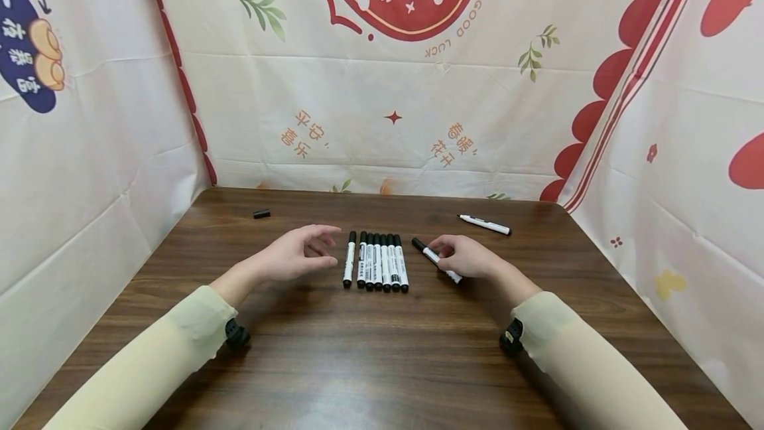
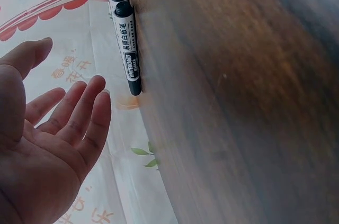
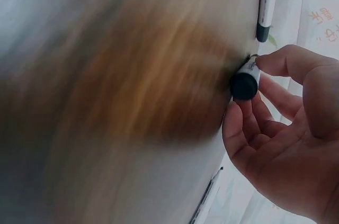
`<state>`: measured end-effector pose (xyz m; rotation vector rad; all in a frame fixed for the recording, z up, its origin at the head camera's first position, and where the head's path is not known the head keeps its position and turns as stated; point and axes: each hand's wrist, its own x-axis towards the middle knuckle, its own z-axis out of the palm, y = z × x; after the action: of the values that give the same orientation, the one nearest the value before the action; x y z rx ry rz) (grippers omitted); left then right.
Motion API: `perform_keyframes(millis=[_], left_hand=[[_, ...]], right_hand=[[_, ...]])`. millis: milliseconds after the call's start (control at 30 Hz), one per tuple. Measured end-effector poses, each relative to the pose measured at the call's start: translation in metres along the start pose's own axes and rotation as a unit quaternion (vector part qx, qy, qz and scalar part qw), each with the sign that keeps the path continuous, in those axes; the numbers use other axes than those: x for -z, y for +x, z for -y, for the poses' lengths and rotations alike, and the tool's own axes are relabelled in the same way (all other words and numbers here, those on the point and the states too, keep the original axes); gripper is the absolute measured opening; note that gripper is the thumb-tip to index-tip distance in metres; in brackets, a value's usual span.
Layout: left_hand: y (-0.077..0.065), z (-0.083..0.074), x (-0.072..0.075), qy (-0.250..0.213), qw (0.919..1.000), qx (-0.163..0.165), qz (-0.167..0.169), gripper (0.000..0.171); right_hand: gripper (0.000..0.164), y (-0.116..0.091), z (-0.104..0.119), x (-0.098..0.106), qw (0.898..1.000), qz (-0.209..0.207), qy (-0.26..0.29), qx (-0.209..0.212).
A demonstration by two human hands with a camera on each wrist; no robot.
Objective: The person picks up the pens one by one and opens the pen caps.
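Observation:
Several white whiteboard markers with black caps (image 1: 377, 263) lie side by side in a row on the table. The leftmost marker (image 1: 349, 261) is set slightly apart from the others; its printed label (image 2: 130, 57) shows in the left wrist view. My left hand (image 1: 292, 254) hovers just left of it, fingers spread and holding nothing. To the right of the row, my right hand (image 1: 468, 257) pinches a slanted, capped whiteboard marker (image 1: 428, 253) between thumb and fingers. In the right wrist view that marker's dark end (image 3: 244, 86) faces the camera, low against the tabletop.
An uncapped whiteboard marker (image 1: 486, 224) lies at the back right of the brown wooden table (image 1: 358, 350). A loose black cap (image 1: 261, 214) rests at the back left. Printed white cloth (image 1: 382, 85) hangs behind the table and along both sides.

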<state>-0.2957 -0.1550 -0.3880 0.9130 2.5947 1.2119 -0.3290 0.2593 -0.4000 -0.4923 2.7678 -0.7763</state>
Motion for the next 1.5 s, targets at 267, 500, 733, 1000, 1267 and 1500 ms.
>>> perform_keyframes(millis=[267,500,733,1000,1267,1500], left_hand=[[0.001,-0.002,-0.001,0.0,1.0,0.002,0.001,0.063],[0.001,-0.004,-0.002,0.007,1.0,-0.004,0.002,0.063],[0.001,-0.004,-0.002,0.002,1.0,-0.002,0.003,0.063],[0.001,-0.002,-0.002,0.004,1.0,-0.005,-0.001,0.063],[0.0,0.004,-0.003,0.004,0.9998,0.005,0.017,0.067],[0.0,0.005,-0.006,0.003,0.9997,0.007,0.023,0.067]], right_hand=[[0.038,-0.005,-0.011,0.004,1.0,-0.008,-0.016,-0.006],[0.032,-0.01,-0.017,0.005,1.0,-0.01,-0.015,-0.004],[0.031,-0.01,-0.025,0.007,0.999,-0.032,0.001,0.006],[0.03,-0.012,-0.022,0.009,0.997,-0.063,0.049,0.017],[0.03,-0.012,-0.012,0.007,0.991,-0.086,0.101,0.034],[0.031,-0.011,0.001,0.002,0.986,-0.092,0.126,0.054]])
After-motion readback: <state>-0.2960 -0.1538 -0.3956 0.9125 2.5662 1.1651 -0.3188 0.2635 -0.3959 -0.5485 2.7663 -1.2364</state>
